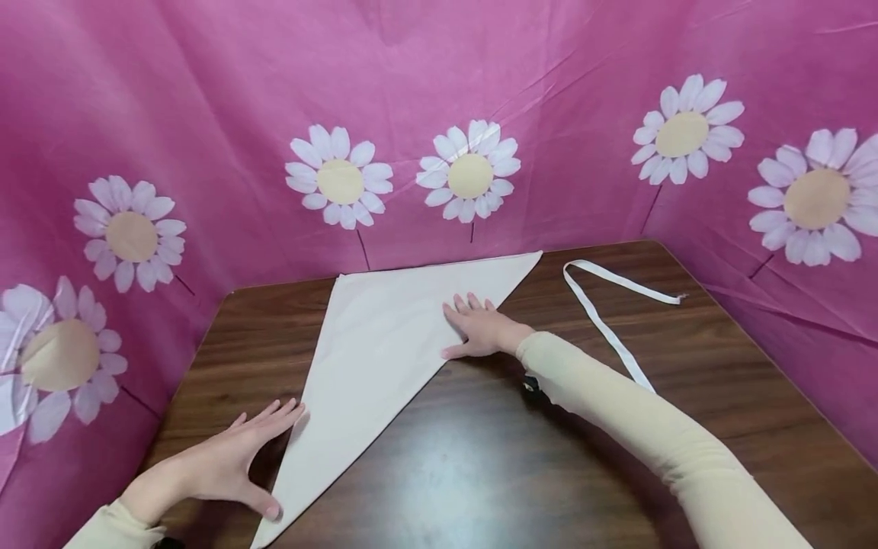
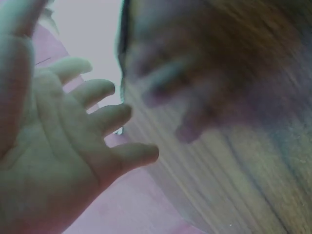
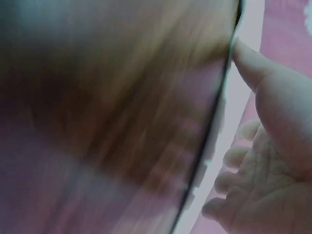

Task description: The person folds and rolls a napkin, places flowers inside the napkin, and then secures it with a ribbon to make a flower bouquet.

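Observation:
A white cloth, folded into a triangle, lies flat on the brown wooden table. One long straight edge slants from the far right corner down to a point near the front left. My left hand, fingers spread and thumb apart, has its fingertips and thumb at the cloth's left edge near that point. With fingers extended, my right hand rests on the cloth by the slanting edge. In the right wrist view the thumb lies at the cloth's edge. The left wrist view shows the left palm with fingers apart.
A narrow white ribbon lies bent on the table to the right, partly behind the right sleeve. Pink fabric printed with large white daisies hangs round the table's back and sides.

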Available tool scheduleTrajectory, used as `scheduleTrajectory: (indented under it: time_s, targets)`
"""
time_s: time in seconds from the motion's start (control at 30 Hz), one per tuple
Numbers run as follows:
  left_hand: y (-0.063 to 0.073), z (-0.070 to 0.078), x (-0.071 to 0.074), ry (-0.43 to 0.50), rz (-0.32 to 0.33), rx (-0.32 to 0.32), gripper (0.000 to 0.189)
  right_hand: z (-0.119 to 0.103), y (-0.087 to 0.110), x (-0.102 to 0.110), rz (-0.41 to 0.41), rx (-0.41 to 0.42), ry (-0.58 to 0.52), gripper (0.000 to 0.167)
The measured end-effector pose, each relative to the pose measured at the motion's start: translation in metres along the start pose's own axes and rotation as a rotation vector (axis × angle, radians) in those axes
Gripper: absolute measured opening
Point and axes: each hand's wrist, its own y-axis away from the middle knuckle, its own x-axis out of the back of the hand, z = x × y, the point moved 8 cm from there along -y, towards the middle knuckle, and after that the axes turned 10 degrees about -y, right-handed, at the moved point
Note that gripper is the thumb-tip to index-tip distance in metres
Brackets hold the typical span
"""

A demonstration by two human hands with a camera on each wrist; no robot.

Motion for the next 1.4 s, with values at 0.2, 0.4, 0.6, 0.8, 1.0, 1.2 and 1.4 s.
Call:
scheduleTrajectory:
  time_s: [0.2,0.4,0.6,0.8,1.0,1.2,1.4]
  targets:
    - [-0.003,0.002,0.018,0.018,0.082,-0.079,0.073,-0.077,0.027,-0.024,-0.007,0.287,0.154,0.071]
    - [-0.008,-0.015,0.011,0.344,-0.031,0.019,0.049,-0.149,0.044,-0.053,-0.034,0.495,0.232,0.043]
    - [-0.009,-0.034,-0.005,0.596,-0.146,0.267,0.050,-0.188,0.049,-0.075,-0.014,0.650,0.286,0.036]
    - [-0.014,-0.039,-0.015,0.695,-0.168,0.342,0.050,-0.209,0.049,-0.077,0.117,0.801,0.281,0.021]
    - [-0.010,-0.037,-0.018,0.715,-0.175,0.342,0.047,-0.212,0.043,-0.080,0.098,0.782,0.285,0.019]
    - [-0.002,-0.034,-0.025,0.744,-0.218,0.339,0.037,-0.213,0.034,-0.087,0.016,0.719,0.248,0.024]
    - [-0.001,-0.032,-0.028,0.782,-0.229,0.318,0.034,-0.212,0.029,-0.089,-0.020,0.681,0.218,0.025]
